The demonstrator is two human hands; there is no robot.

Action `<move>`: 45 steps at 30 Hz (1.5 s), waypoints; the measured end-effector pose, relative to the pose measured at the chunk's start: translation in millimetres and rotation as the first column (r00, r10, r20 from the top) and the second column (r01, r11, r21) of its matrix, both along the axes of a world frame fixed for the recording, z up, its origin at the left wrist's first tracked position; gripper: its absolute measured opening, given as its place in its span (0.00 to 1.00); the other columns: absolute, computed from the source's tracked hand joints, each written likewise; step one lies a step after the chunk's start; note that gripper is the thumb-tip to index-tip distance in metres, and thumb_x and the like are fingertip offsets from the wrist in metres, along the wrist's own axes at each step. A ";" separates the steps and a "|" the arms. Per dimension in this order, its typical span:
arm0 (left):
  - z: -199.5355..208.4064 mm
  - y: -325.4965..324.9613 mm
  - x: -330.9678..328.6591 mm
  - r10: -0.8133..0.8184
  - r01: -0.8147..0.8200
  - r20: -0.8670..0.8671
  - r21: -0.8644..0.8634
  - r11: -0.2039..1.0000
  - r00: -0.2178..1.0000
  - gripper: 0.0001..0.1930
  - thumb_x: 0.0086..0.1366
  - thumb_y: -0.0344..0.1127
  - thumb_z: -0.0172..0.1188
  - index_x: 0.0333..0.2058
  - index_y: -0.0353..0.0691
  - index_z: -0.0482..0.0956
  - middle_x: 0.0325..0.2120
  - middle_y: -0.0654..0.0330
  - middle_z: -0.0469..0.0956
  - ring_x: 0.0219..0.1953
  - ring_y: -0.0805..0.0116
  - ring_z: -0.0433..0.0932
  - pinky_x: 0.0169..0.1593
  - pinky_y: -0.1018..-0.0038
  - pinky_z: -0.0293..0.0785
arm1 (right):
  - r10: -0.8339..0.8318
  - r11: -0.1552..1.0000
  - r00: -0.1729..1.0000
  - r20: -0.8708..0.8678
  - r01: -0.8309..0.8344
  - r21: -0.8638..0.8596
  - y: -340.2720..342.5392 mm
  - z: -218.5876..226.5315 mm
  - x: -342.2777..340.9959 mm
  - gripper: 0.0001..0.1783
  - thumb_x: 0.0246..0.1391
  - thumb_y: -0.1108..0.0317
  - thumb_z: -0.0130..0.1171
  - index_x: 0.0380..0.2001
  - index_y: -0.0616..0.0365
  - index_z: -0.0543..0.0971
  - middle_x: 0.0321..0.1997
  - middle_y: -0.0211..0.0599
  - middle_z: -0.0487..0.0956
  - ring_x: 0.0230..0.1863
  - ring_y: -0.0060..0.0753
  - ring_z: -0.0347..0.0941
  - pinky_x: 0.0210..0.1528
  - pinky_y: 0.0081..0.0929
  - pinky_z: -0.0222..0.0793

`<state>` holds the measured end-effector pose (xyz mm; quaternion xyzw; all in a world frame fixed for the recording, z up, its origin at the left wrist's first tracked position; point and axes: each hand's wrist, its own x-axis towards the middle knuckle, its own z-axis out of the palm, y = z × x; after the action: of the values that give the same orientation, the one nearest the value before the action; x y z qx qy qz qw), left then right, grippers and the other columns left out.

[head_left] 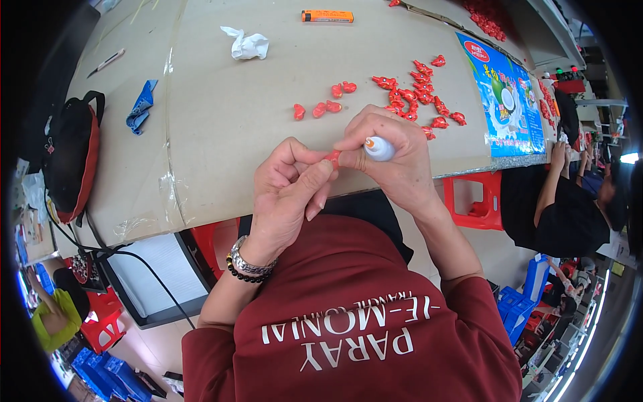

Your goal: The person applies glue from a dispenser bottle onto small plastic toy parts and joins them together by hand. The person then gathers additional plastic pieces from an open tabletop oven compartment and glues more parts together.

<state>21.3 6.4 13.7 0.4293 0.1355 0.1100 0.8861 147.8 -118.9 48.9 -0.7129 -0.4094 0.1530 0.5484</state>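
Observation:
My left hand [288, 194] pinches a small red plastic piece [333, 156] between thumb and fingers, just above the table's near edge. My right hand [388, 154] grips a small white glue bottle [379, 149] with an orange tip pointed at that piece. The two hands touch. Beyond them, a loose pile of several small red pieces [415, 97] lies on the cardboard-covered table [221, 120], with several more red pieces [325, 100] set apart to the left of it.
A crumpled white tissue [246, 45], an orange lighter [327, 16], a blue cloth scrap [140, 107] and a pen [106, 62] lie on the table. A black and red bag [72, 157] sits at the left edge. A blue printed sheet [509, 100] lies right. Another person [562, 208] sits at right beside a red stool [472, 197].

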 end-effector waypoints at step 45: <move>7.4 -7.5 -3.4 0.111 -0.114 0.030 0.333 0.936 0.993 0.06 0.68 0.25 0.56 0.42 0.32 0.74 0.28 0.60 0.80 0.21 0.83 0.73 0.21 0.86 0.69 | -0.112 0.985 0.979 0.173 0.087 0.149 -14.8 -6.0 -20.1 0.12 0.40 0.80 0.70 0.31 0.60 0.81 0.32 0.38 0.80 0.33 0.32 0.77 0.34 0.25 0.72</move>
<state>18.0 -1.1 21.1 0.5645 0.1345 0.1841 0.7933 127.7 -133.7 42.9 -0.7031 -0.4308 0.0309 0.5649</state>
